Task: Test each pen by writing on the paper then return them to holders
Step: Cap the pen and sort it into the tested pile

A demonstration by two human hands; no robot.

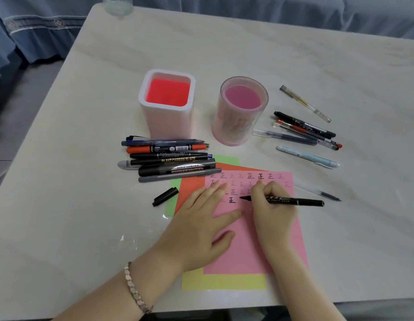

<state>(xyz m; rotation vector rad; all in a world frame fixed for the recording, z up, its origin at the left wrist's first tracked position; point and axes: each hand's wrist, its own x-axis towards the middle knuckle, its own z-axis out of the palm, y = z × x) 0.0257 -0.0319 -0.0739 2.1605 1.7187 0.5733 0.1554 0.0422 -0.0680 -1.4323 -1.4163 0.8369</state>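
Note:
My right hand grips a black marker, its tip touching the pink paper just right of the last written character. My left hand lies flat on the pink paper, fingers spread. The marker's black cap lies off the paper to the left. Rows of characters cover the paper's top. A square white holder and a round clear holder stand behind, both with no pens in them. A pile of pens lies left of the paper, another group at the right.
Green, orange and yellow sheets lie under the pink one. A clear pen lies right of the paper, a light blue pen above it. A glass stands at the far left corner of the table.

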